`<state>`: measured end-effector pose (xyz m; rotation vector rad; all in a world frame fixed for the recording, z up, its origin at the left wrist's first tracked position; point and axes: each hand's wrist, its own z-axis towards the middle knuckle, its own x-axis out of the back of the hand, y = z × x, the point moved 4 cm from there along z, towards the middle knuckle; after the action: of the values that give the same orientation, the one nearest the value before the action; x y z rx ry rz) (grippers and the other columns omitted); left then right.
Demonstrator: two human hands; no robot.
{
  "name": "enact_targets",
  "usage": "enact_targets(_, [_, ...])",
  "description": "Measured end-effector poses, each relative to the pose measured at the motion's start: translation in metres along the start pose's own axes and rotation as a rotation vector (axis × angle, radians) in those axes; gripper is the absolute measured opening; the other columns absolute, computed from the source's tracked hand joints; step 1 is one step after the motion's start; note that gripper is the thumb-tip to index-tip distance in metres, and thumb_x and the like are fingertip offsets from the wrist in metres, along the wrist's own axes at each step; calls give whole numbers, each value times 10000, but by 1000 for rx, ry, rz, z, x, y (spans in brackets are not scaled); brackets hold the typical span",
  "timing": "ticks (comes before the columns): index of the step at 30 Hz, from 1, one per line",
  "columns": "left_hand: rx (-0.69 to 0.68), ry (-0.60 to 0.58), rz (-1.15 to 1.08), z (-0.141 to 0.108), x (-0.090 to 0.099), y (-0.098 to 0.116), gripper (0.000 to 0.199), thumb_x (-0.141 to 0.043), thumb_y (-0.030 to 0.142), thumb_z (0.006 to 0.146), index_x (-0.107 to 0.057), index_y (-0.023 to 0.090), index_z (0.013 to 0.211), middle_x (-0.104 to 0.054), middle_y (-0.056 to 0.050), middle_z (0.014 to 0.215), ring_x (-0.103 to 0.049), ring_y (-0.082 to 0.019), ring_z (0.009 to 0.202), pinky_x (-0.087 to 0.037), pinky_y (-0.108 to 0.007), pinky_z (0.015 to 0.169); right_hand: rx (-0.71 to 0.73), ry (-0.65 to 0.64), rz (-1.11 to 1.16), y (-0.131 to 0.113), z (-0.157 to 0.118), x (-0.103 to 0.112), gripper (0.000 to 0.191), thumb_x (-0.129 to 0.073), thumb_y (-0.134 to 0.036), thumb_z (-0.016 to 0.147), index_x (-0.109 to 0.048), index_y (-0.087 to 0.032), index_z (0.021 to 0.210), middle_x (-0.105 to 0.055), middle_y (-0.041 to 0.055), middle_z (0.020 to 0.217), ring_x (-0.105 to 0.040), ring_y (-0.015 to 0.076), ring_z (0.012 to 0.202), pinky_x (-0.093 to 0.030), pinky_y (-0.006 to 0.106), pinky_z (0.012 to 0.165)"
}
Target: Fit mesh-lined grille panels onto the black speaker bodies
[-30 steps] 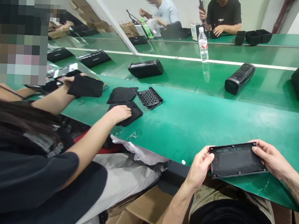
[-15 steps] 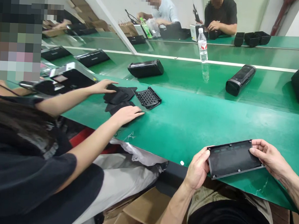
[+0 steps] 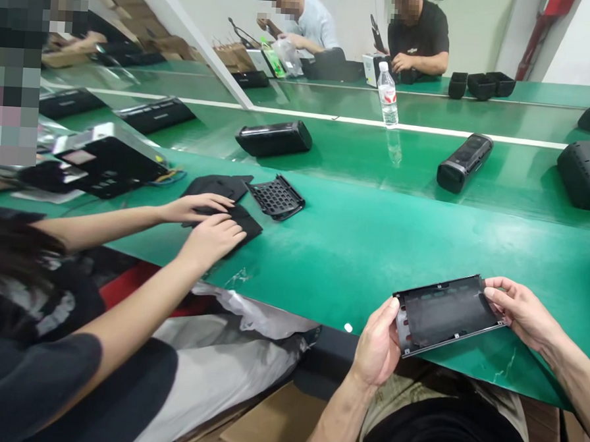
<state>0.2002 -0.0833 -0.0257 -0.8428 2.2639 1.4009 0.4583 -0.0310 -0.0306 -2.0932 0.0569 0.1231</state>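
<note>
A black plastic speaker grille lies tilted between my hands, its hollow inner side facing up, just above the table's near edge. A thin black cloth sheet covers most of its inside; holes show uncovered at the left end. My left hand grips that left end, thumb on the rim. My right hand is closed at the right end, its thumb on the inner side by the sheet's edge. Whether it pinches the sheet along with the frame is hard to see.
To my left, a co-worker's hands rest on black cloth pieces beside another grille. Black speakers and a water bottle stand farther back on the green table. A small white disc lies near the front edge.
The cloth sheet has shifted right within the grille, baring holes at the left end. The co-worker's hands have come together on a cloth piece. The view has turned slightly right.
</note>
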Motion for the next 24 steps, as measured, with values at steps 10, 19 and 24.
enact_targets(10, [-17, -37, 2, -5, 3, 1, 442, -924, 516, 745, -771, 160, 958, -827, -92, 918, -802, -320, 988, -665, -410, 845, 82, -13, -191, -8, -3, 9, 590, -943, -711, 650, -674, -195, 747, -588, -19, 627, -493, 101, 529, -388, 232, 489])
enact_targets(19, [-35, -13, 44, -11, 7, 4, 616, -895, 599, 750, -785, 160, 1167, -830, -130, 1048, -791, -353, 975, -689, -445, 768, 81, -49, -29, -14, -8, 16, 506, -946, -615, 730, -634, -217, 760, -612, -7, 661, -518, 144, 612, -383, 284, 590])
enact_targets(24, [-51, -18, 50, -10, 5, 4, 591, -893, 600, 748, -804, 160, 1132, -828, -118, 984, -794, -331, 921, -690, -403, 715, 41, -42, 3, -11, -8, 13, 511, -979, -599, 687, -653, -211, 750, -621, -6, 639, -519, 134, 586, -374, 273, 563])
